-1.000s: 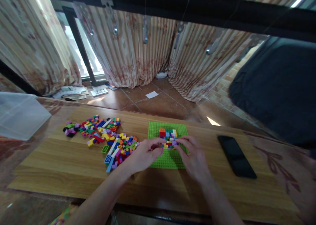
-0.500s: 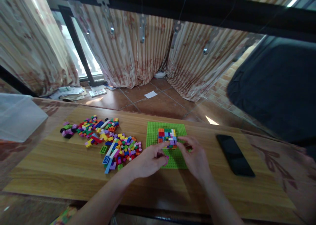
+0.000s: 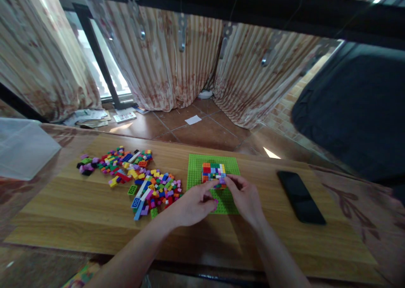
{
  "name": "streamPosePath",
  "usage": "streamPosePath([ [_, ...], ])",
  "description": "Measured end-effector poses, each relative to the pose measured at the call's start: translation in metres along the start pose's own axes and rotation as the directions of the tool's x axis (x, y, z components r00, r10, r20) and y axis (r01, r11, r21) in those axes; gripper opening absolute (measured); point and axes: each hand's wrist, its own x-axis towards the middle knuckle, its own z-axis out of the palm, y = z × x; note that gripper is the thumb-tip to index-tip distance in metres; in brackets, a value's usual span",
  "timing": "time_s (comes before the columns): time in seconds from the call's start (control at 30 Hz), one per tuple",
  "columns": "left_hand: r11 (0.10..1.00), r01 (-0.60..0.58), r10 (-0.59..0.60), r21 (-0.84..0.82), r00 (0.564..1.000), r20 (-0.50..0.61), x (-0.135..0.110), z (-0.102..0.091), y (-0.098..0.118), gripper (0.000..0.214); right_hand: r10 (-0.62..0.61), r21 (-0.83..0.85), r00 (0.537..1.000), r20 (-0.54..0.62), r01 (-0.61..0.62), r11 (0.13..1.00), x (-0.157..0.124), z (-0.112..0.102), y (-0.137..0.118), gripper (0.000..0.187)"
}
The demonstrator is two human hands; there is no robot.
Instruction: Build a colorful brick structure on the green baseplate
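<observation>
A green baseplate (image 3: 199, 165) lies on the wooden board, with a small multicoloured brick block (image 3: 213, 172) built on it. My left hand (image 3: 193, 203) rests at the plate's near edge with its fingers curled; a small pink piece seems to sit in them. My right hand (image 3: 243, 197) pinches at the block's near right corner, thumb and forefinger touching the bricks. A pile of loose coloured bricks (image 3: 139, 178) spreads left of the plate, a little beyond my left hand.
A black phone (image 3: 300, 197) lies flat to the right of the plate. A clear plastic box (image 3: 22, 149) stands at the far left. Beyond the board are a tiled floor, curtains and a dark cushion (image 3: 351, 106) at right.
My left hand has drawn back from the block to the plate's near edge and curled. My right hand stays at the block, shifted slightly to its corner.
</observation>
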Motion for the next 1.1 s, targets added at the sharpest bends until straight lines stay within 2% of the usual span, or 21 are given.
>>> streamPosePath([
  [0.3,0.999,-0.008,0.008,0.035,1.0,0.0,-0.001,-0.001,0.004,0.062,0.037,-0.046,0.999,-0.022,-0.038,0.998,0.003,0.004,-0.002,0.038],
  [0.67,1.0,-0.004,0.004,0.012,1.0,0.012,-0.001,-0.001,0.003,0.064,0.017,-0.025,1.0,-0.023,-0.018,1.0,0.006,0.005,0.001,0.034],
  [0.9,1.0,-0.013,0.013,0.003,0.999,-0.035,-0.001,0.0,0.003,0.06,0.021,-0.041,0.999,-0.031,-0.022,0.999,0.007,0.007,0.003,0.038],
  [1.0,0.999,0.005,-0.007,-0.035,0.998,-0.055,-0.002,-0.003,0.006,0.052,0.04,0.012,0.999,0.017,-0.04,0.999,0.007,0.004,0.003,0.04],
  [1.1,0.994,0.064,-0.075,-0.09,0.99,-0.122,-0.005,-0.01,0.009,0.045,0.126,0.18,0.991,-0.034,-0.118,0.977,0.008,-0.005,0.005,0.047],
])
